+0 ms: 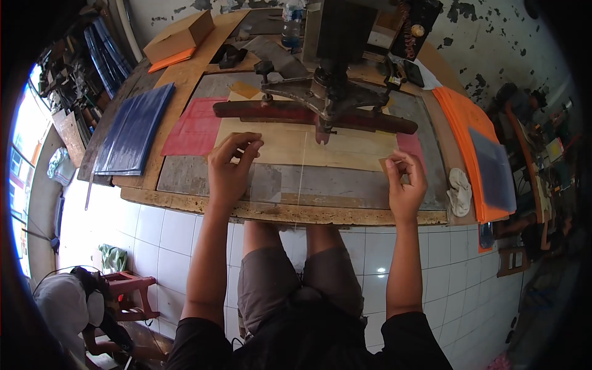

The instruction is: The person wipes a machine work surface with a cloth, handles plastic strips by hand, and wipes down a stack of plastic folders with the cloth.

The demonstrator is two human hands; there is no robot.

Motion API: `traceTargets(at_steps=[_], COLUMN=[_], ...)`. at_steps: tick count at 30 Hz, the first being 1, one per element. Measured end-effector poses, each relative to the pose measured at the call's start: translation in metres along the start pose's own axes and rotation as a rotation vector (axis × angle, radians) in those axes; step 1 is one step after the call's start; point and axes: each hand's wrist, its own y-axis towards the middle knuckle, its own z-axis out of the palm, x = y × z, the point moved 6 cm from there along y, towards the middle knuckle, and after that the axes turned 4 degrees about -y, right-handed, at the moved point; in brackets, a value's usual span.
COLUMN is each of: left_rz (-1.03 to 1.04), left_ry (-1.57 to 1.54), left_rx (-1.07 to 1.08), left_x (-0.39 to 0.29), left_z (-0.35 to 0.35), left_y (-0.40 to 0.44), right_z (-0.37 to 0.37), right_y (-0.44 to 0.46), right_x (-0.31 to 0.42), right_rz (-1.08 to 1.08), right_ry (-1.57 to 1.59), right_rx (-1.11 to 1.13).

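My left hand (pixel 231 163) is raised over the near left part of the press bed, its thumb and fingers pinched together. Opposite it, my right hand (pixel 406 182) is pinched in the same way near the bed's right side. Between them spans a thin clear plastic sheet (pixel 266 185), seen mainly by its faint reflections and a bright vertical line; its outer edges are hard to make out. Beneath lie a cream board (pixel 280 145) and a pink sheet (pixel 192 128). The dark red press bar (pixel 271 113) hangs just beyond my hands.
Blue plastic covers (pixel 134 132) lie on the left, orange sheets (pixel 459 117) on the right beside a white cloth (pixel 459 192). A cardboard box (pixel 179 38) and a water bottle (pixel 292 24) stand at the back. Another person (pixel 68 308) bends down at lower left.
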Motion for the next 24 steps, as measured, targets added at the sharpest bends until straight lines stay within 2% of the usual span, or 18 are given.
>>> traceTargets(at_steps=[7,12,15,18,21,24], left_rz=[-0.042,-0.021,-0.023,-0.041,-0.064,-0.061], left_ry=[-0.134,-0.102,-0.094,-0.095,-0.082,-0.053], left_rx=[0.040,0.023,0.014,0.014,0.014,0.011], left_x=[-0.009,-0.006,-0.004,0.001,0.004,0.008], left_z=[0.002,0.000,0.000,0.000,0.000,0.001], left_y=[-0.001,0.000,0.000,-0.001,-0.002,-0.002], right_z=[-0.006,-0.008,-0.009,-0.009,-0.007,-0.007], right_y=[0.003,0.002,0.004,0.002,-0.002,-0.001], right_x=[0.004,0.007,0.017,0.011,0.006,0.003], right_rz=[-0.048,-0.041,-0.136,-0.112,0.028,0.006], right_ry=[-0.003,-0.005,-0.041,-0.044,0.087,0.096], right_rx=[-0.070,-0.050,-0.036,-0.003,-0.042,-0.036])
